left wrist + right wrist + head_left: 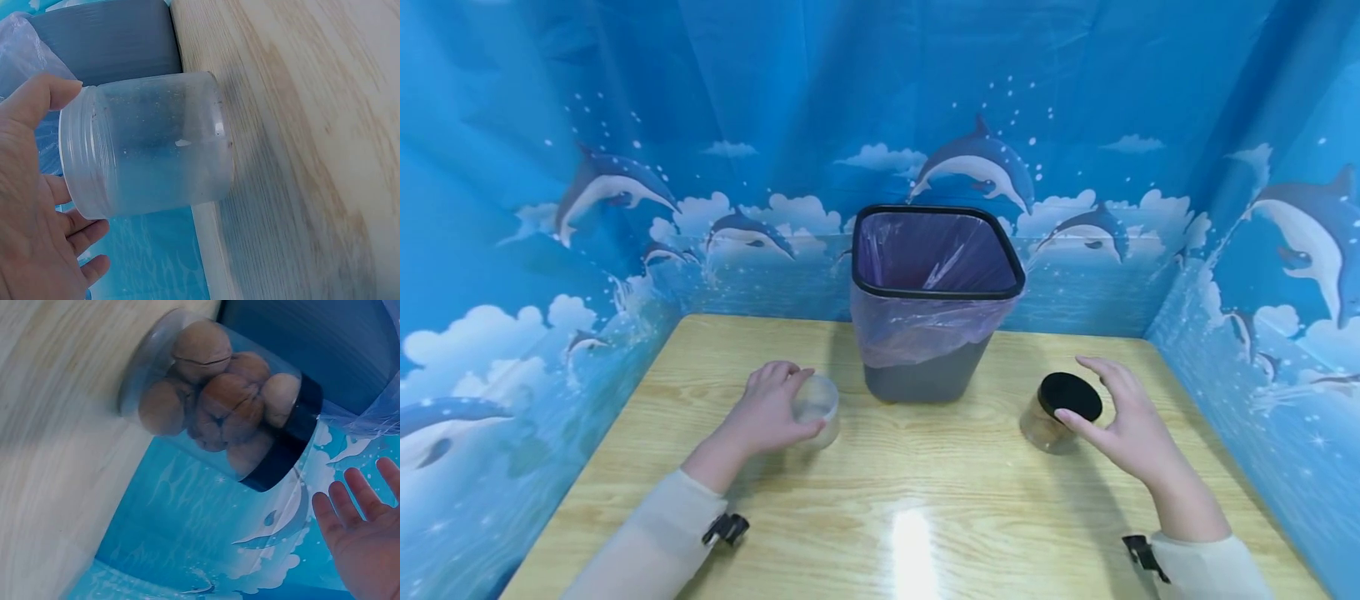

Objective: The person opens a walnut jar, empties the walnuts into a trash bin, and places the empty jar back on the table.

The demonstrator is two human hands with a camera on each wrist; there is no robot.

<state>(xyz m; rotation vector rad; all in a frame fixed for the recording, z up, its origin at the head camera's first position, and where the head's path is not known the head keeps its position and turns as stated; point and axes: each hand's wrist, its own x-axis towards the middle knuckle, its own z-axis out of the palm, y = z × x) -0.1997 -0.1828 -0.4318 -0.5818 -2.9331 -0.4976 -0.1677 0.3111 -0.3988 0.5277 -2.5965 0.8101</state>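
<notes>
On the left of the table, my left hand grips a clear, lidless jar by its rim. The left wrist view shows the thumb on one side of the threaded mouth of this empty jar and the fingers on the other; its base is at the tabletop. On the right stands a second clear jar with a black lid. Brown walnuts fill it. My right hand is beside that jar with fingers spread, its thumb overlapping the lid in the head view.
A grey trash bin with a black rim and a thin purple liner stands at the back middle, between the two jars. The wood-patterned table is enclosed by blue dolphin-print curtains at the back and sides.
</notes>
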